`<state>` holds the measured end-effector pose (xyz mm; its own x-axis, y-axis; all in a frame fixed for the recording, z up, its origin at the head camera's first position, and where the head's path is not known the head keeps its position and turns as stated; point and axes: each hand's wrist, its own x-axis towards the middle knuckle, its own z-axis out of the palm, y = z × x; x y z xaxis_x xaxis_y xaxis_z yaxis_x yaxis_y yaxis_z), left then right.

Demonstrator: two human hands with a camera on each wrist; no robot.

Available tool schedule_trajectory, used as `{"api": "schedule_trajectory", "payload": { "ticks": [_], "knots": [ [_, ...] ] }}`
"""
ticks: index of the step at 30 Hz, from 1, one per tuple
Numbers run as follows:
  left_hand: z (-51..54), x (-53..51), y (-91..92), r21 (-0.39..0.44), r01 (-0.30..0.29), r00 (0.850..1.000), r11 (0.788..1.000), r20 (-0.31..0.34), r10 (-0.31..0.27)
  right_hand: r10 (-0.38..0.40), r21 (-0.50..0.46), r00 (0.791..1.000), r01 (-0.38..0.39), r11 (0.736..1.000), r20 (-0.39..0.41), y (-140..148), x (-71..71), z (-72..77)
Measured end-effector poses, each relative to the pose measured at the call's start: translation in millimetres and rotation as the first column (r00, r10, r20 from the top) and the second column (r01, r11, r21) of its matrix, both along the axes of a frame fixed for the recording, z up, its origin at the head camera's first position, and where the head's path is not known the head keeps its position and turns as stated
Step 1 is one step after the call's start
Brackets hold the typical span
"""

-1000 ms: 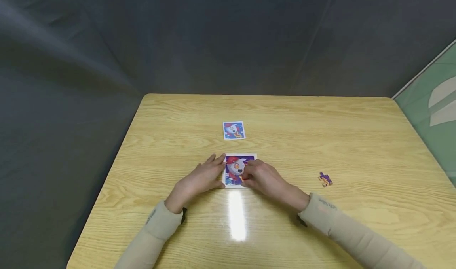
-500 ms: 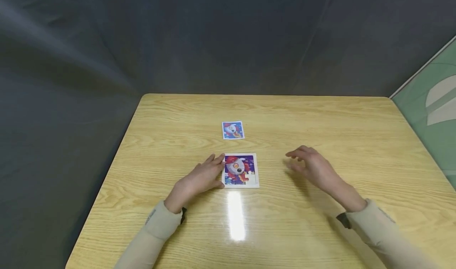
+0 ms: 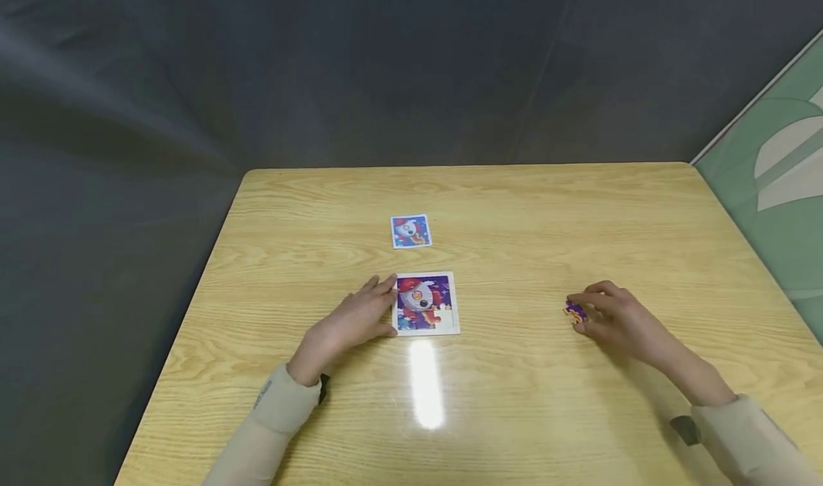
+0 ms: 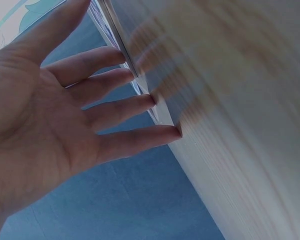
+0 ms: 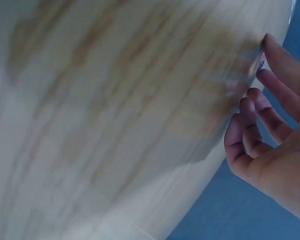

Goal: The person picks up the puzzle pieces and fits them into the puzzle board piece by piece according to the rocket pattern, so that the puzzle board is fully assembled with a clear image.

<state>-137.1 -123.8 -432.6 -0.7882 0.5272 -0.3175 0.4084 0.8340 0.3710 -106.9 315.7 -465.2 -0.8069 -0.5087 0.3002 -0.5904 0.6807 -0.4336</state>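
A square jigsaw puzzle in a white frame tray (image 3: 456, 304) lies flat on the table, showing a white and red cartoon figure on purple. Its lower right corner is a bare pale patch. My left hand (image 3: 352, 317) rests at the tray's left edge, fingers extended and touching it. In the left wrist view, that hand's (image 4: 85, 107) fingertips meet the edge of the tray. Far to the right, my right hand (image 3: 626, 321) pinches a purple and orange jigsaw piece (image 3: 575, 312) between thumb and finger at the tabletop. The right wrist view mostly hides the piece beyond the fingers (image 5: 272, 112).
A small square picture card (image 3: 411, 231) with a similar figure lies behind the tray. The wooden table (image 3: 514, 221) has a bright glare strip in front of the tray. Dark fabric (image 3: 398, 64) hangs behind and to the left; a green panel (image 3: 791, 207) stands at right.
My right hand has left the puzzle tray, moved right across the table and taken hold of the loose jigsaw piece. The left hand stays at the tray's edge.
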Motion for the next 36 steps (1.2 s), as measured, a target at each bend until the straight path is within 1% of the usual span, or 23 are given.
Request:
{"api": "schedule_trajectory", "payload": {
  "ticks": [2,6,12,13,15,17,19,20,23,26,29,32,36],
  "knots": [
    [-0.2,0.2,-0.6,0.006,0.002,1.0,1.0,0.0,-0.002,0.019,-0.026,1.0,-0.018,1.0,0.012,-0.5,-3.1,-1.1],
    [-0.8,0.4,-0.6,0.008,0.001,1.0,1.0,0.005,-0.001,0.021,-0.038,0.999,-0.019,0.999,0.041,-0.3,-6.1,-2.5],
    [-2.1,0.3,0.7,0.006,-0.003,1.0,1.0,0.004,0.003,-0.024,-0.035,0.995,0.027,0.999,0.097,-3.6,-5.7,-5.7],
    [-2.1,0.2,1.1,0.011,-0.002,1.0,1.0,0.002,0.002,-0.037,-0.023,0.995,0.039,0.999,0.097,-6.0,-4.6,-5.8],
    [-1.8,-0.1,1.7,0.018,0.004,1.0,1.0,0.001,-0.004,-0.038,0.0,0.997,0.038,0.999,0.061,-13.6,-3.2,-6.3],
    [-1.3,-0.4,2.0,0.022,0.01,1.0,1.0,-0.002,-0.01,-0.017,0.013,1.0,0.017,1.0,0.006,-26.4,-2.9,-6.2],
    [-1.1,-1.0,1.8,0.024,0.012,1.0,1.0,-0.008,-0.011,0.022,0.016,0.999,-0.022,1.0,-0.05,-44.3,-4.4,-5.1],
    [-0.9,-1.2,1.7,0.025,0.011,1.0,1.0,-0.01,-0.011,0.049,0.007,0.996,-0.048,0.999,-0.068,-54.7,-6.2,-4.3],
    [-2.0,-2.1,1.7,0.02,0.009,1.0,1.0,-0.017,-0.009,0.097,-0.009,0.991,-0.098,0.995,-0.088,-88.4,-12.5,0.7],
    [-2.8,-2.1,2.8,0.016,0.004,1.0,1.0,-0.019,-0.004,0.118,-0.021,0.99,-0.12,0.993,-0.083,-119.7,-19.3,5.3],
    [-3.1,-1.4,4.9,0.019,0.007,1.0,1.0,-0.021,-0.006,0.133,-0.007,0.989,-0.134,0.991,-0.068,-143.1,-23.8,5.9],
    [-2.7,-0.6,7.4,0.023,0.019,1.0,1.0,-0.024,-0.018,0.142,0.011,0.989,-0.141,0.99,-0.037,-157.9,-24.8,5.4],
    [-1.3,0.3,9.9,0.016,0.028,0.999,0.999,-0.027,-0.027,0.134,0.022,0.991,-0.134,0.991,0.015,-168.8,-24.5,6.3]
  ]
}}
